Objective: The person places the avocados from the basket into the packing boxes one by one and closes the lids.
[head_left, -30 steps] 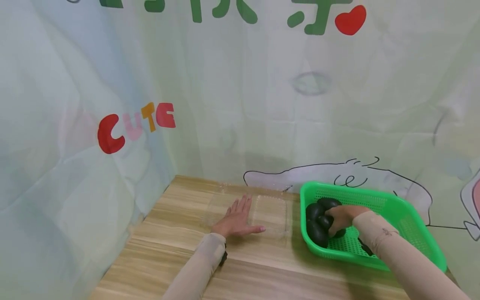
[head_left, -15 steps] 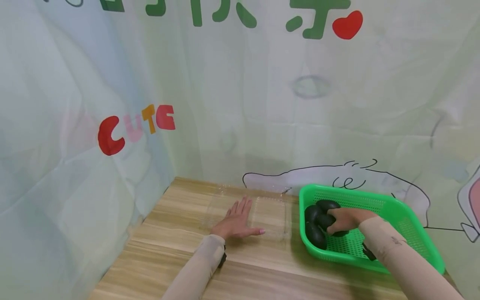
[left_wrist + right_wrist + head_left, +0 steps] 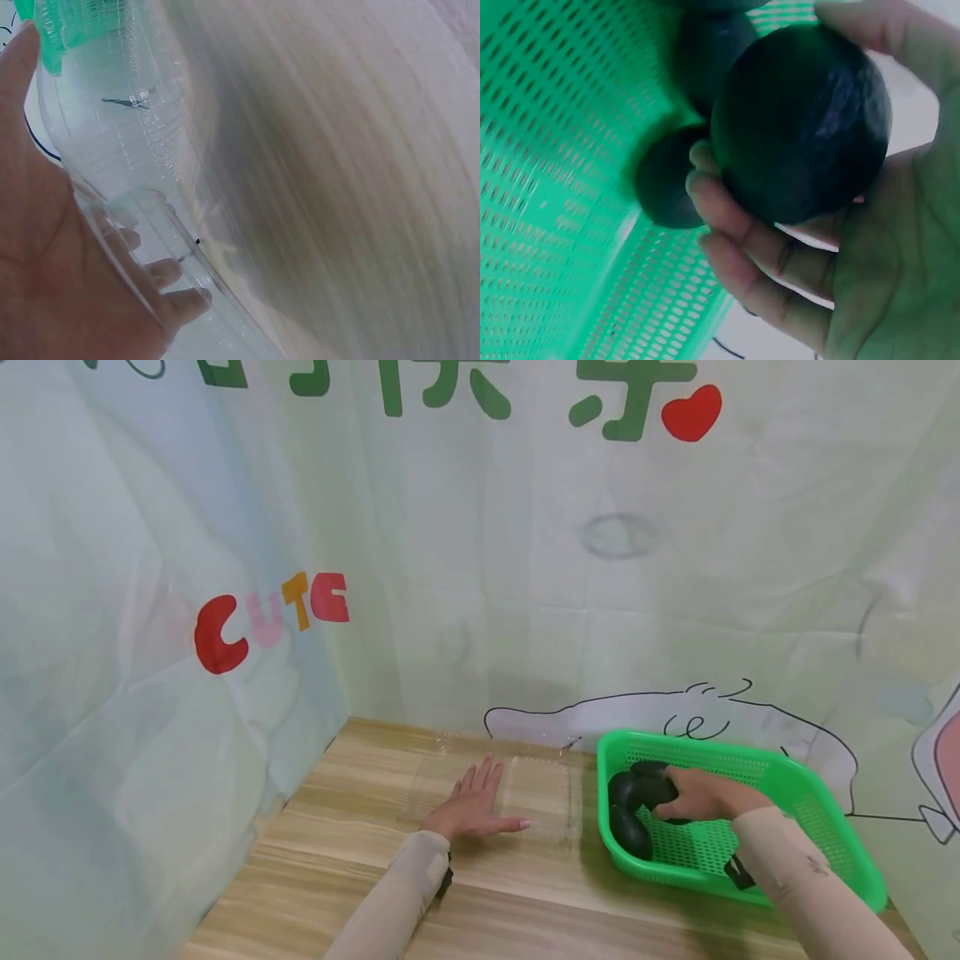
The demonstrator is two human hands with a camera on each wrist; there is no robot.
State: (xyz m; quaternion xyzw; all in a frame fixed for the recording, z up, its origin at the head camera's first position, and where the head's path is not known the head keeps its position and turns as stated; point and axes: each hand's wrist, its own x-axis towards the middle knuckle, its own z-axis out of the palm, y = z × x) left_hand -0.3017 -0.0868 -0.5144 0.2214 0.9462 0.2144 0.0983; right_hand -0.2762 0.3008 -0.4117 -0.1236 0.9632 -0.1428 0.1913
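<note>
A wood-grained counter (image 3: pixel 555 906) is backed by a printed curtain (image 3: pixel 480 560). At 6 o'clock in the head view, the left hand (image 3: pixel 468 807) is laid on a clear plastic container (image 3: pixel 542 789), its fingers spread and released; its position is unchanged from a second ago. At 4 o'clock, toward the 9 o'clock end of a green basket (image 3: pixel 825 827), a dark fruit (image 3: pixel 802 124) is grasped by the right hand (image 3: pixel 705 795), the thumb set against one side and the other fingers curled around it. Compared with a second ago, the fruit appears slightly raised from among the other dark fruits (image 3: pixel 631 835); whether they are all cleared cannot be told. The grip is judged to be secured and the fruit's removal to be begun, with most of the picking-out undone.
</note>
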